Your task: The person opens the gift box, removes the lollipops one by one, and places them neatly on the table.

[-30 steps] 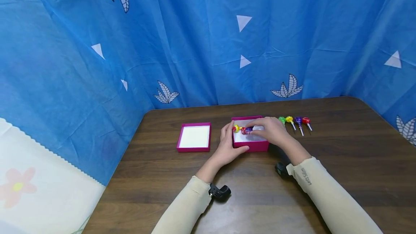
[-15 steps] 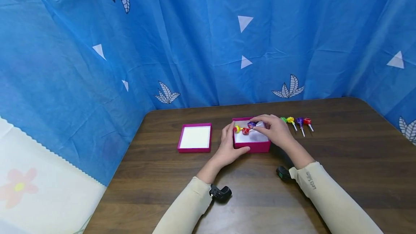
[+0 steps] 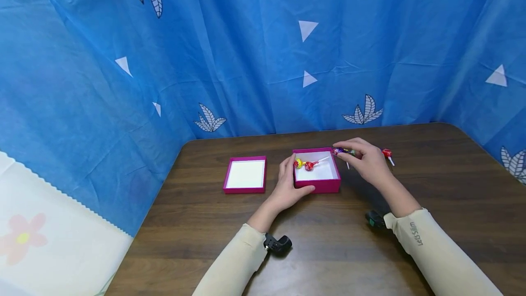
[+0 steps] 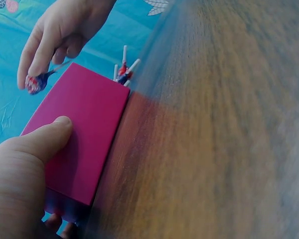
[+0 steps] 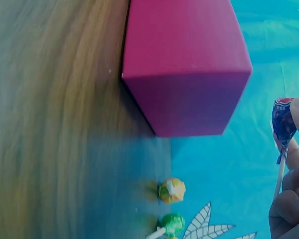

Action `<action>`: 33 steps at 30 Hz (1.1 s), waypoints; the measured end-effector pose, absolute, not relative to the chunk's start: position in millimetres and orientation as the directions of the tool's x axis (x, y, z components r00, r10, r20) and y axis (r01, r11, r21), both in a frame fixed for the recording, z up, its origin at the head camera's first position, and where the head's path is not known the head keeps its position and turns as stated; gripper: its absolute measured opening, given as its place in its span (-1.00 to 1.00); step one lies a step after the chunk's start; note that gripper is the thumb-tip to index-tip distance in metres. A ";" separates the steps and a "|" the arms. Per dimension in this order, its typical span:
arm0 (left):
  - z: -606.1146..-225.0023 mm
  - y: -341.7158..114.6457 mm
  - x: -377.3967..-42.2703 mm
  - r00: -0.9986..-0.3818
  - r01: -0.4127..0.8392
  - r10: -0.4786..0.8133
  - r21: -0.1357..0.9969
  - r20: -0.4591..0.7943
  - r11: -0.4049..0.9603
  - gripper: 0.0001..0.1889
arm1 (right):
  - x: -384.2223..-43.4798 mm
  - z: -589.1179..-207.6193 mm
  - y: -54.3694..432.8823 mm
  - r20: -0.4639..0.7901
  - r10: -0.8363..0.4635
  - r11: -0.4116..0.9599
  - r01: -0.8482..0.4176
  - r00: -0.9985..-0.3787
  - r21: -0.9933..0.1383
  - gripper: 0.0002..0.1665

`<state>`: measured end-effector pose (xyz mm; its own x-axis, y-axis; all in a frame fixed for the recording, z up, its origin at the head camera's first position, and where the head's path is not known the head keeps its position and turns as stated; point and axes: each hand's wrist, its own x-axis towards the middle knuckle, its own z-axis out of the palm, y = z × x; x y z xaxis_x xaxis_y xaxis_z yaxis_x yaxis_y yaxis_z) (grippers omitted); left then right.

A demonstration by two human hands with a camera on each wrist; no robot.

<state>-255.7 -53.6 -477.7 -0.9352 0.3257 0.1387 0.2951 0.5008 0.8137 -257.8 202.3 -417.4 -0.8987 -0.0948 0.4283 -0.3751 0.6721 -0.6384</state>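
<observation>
My left hand [image 3: 285, 191] holds a magenta box [image 3: 324, 187] at its left side, thumb across the front wall, as the left wrist view shows. Inside the box lie a yellow lollipop [image 3: 298, 163] and a red lollipop [image 3: 309, 166]. Just past the box's right rim, my right hand [image 3: 367, 161] pinches a purple lollipop [image 5: 283, 119] by its wrapped head between thumb and fingers, raised above the table. The right wrist view shows its white stick pointing down toward the curled fingers.
Left of the box lies its shallow lid [image 3: 245, 191], white inside up. Right of the box, a row of lollipops is partly hidden by my right hand; a red one [image 3: 386, 152], a green one [image 5: 172, 224] and a yellow one [image 5: 172, 190] show. A blue curtain [image 3: 255, 58] hangs behind the table.
My right hand has lifted the purple lollipop from inside the box and carried it right, past the rim. My left hand has stayed on the box.
</observation>
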 end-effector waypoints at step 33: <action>-477.4 -52.9 -254.7 -0.934 0.297 0.330 0.810 0.136 0.506 0.15 | -225.4 -430.9 283.3 0.399 0.139 0.734 -0.176 -0.906 -0.656 -0.57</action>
